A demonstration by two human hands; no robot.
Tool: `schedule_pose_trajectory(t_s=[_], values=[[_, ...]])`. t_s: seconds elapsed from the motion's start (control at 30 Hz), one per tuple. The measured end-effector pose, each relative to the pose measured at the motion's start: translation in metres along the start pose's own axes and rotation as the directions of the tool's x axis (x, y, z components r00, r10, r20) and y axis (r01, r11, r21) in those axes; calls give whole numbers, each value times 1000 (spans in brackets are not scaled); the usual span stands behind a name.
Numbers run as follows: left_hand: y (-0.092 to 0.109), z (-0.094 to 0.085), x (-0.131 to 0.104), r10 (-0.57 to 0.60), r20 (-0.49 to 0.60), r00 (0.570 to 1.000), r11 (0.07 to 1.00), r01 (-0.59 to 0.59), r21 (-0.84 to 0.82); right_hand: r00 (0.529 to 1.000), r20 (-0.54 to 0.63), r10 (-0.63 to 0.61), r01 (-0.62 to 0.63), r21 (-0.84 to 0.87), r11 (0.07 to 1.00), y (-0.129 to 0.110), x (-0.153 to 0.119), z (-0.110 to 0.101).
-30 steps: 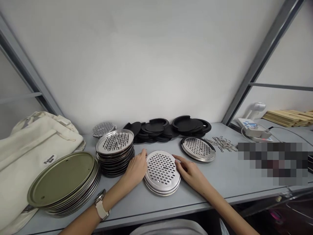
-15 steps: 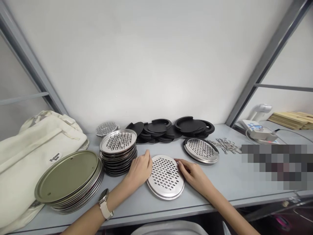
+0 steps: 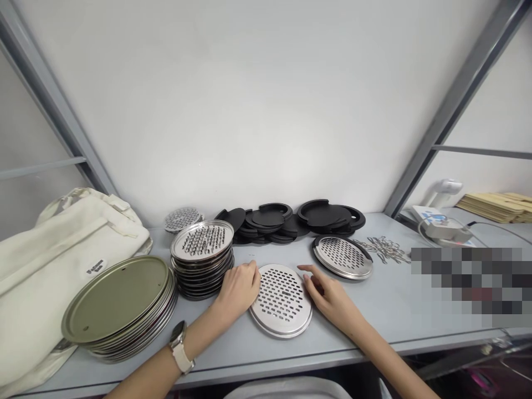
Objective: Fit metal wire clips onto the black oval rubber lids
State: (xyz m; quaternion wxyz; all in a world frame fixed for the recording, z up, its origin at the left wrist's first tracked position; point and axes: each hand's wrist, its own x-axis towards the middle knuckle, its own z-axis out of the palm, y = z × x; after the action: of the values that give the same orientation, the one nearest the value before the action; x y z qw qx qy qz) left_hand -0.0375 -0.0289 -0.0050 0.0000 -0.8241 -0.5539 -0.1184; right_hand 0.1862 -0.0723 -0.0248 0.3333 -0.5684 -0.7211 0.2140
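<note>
A round metal grater plate [image 3: 281, 302] with rows of oblong slots lies in front of me. My left hand [image 3: 241, 284] has its fingers bent around the plate's left rim, its thumb side toward the plate. At the right rim is my right hand [image 3: 326, 291], index finger stretched out and the other fingers loosely bent, holding nothing. To the left of my left hand stands a stack of toothed grater plates [image 3: 202, 242]. Another slotted plate in a black rim [image 3: 343, 256] lies behind my right hand.
Black plastic rings and discs [image 3: 272, 216] lie piled against the wall. Several metal clips [image 3: 385, 249] lie at right. A stack of olive-green metal lids [image 3: 118, 299] stands front left beside a cream bag [image 3: 45, 266]. Wooden boards [image 3: 494, 205] and a white device [image 3: 443, 224] sit far right.
My right index finger has lifted and stretched away from the plate's rim. My left index finger has lowered a little. The plate stays in nearly the same place.
</note>
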Motion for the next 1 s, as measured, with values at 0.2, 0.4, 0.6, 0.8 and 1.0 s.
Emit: schedule_pose_trajectory(t_s=[0.2,0.4,0.6,0.8,1.0], values=[[0,3,-1,8,-14,1000,1000,-8,14,999,-39,-3,4,11,1000,0,0,0],[1,2,0,7,-2,1000,1000,-7,25,1000,-10,-14,14,-34,999,4,1,4],[4,2,0,-4,41,999,1000,3,14,1000,1,0,0,-79,997,5,2,4],[7,4,-1,-15,89,996,999,12,32,1000,14,-10,12,-136,991,3,2,4],[8,1,-1,41,-106,994,998,-35,54,999,-46,-18,12,-122,992,5,2,4]])
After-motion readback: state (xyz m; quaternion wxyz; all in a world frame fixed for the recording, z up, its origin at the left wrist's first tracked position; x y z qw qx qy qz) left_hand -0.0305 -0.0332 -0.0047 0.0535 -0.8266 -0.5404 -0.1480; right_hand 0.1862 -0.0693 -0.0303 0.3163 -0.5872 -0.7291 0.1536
